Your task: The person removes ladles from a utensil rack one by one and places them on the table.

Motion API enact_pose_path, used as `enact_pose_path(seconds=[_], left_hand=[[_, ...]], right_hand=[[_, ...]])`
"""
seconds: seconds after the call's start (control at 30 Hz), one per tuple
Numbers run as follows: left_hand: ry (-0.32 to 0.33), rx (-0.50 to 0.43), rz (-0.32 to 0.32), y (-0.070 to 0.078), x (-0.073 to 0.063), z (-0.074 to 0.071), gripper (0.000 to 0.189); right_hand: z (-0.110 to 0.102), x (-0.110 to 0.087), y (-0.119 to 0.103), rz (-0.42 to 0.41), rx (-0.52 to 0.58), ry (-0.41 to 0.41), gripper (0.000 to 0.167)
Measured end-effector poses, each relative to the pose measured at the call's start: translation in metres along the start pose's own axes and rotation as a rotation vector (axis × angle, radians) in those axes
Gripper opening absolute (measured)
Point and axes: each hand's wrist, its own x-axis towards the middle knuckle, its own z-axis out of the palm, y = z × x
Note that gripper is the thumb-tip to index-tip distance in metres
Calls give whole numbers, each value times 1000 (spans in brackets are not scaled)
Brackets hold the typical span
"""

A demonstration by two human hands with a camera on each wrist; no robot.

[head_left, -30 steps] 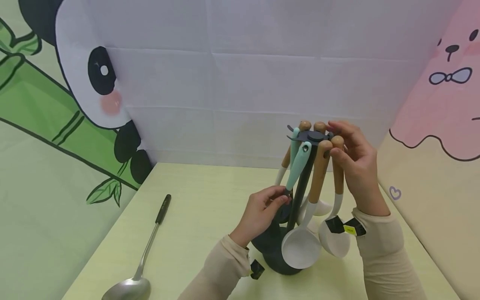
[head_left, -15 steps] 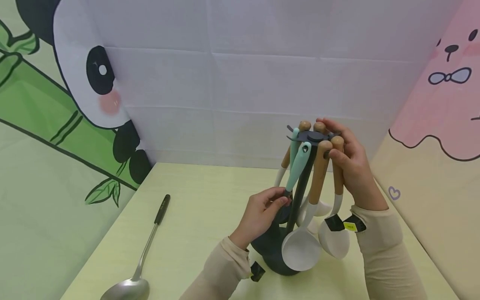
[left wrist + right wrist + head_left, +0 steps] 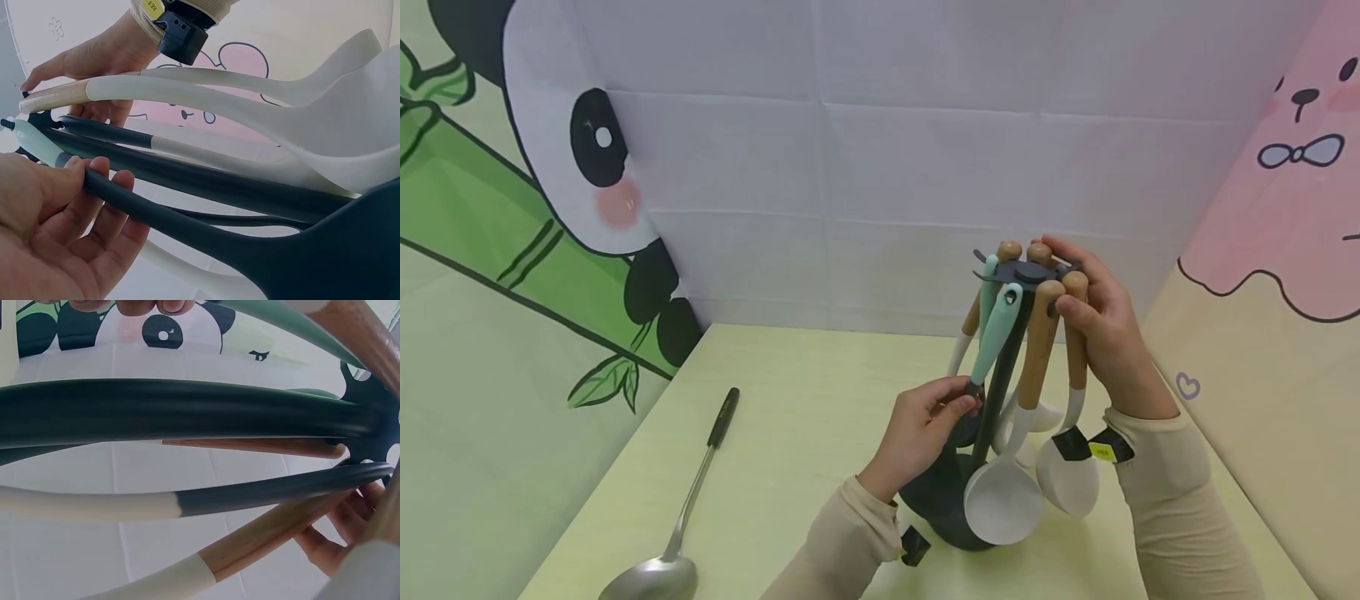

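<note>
A dark utensil rack (image 3: 1000, 392) stands on the table, with wooden-handled and mint-handled utensils hanging round its top. My left hand (image 3: 921, 437) pinches the dark neck of a mint-handled utensil (image 3: 997, 333) just below the handle. Its broad dark head (image 3: 325, 247) widens at lower right in the left wrist view; its exact kind is unclear. At the handle's end a dark hook tip (image 3: 7, 124) pokes out. My right hand (image 3: 1116, 342) grips the rack's top from the right, fingers around the wooden handles. In front hangs a white ladle (image 3: 1004, 502).
On the table's left lies a metal ladle-like utensil (image 3: 658, 579) with a black handle (image 3: 724, 418), its bowl cut by the frame. A second white utensil (image 3: 1069, 479) hangs at the rack's right. A pale cloth wall (image 3: 850, 275) rises behind the table.
My right hand has shifted slightly left and settled closer over the rack's top. The left hand and the mint-handled utensil stay nearly where they were.
</note>
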Motion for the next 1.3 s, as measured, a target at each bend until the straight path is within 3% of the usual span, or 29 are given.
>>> enact_pose_path(seconds=[0.33,1.3], left_hand=[[6,19,21,0,0,1,19],[5,2,35,6,-1,-1,18]], right_hand=[[-1,0,0,4,1,15,66],[-2,-1,1,12,-24,34,69]])
